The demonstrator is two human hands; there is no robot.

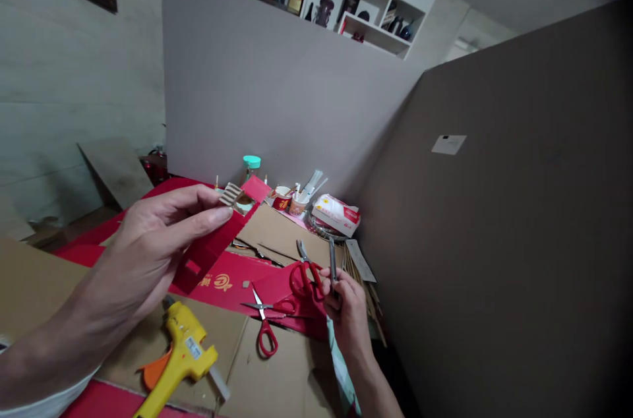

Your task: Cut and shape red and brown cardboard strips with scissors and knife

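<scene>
While the left hand (pixel 148 240) pinches corrugated scrap (pixel 231 194) and red card (pixel 217 237) — light, bendable-looking, best edge-held — the right hand (pixel 351 306) clasps, perhaps, a cutter (pixel 333 256).

No word can be read for certain. A gold round emblem (pixel 222 281) and a half-hidden character mark the red sheet (pixel 267 274); print on the glue gun (pixel 184 326)'s white label (pixel 192 347) and the white-and-red box (pixel 335 212) is too small.
</scene>
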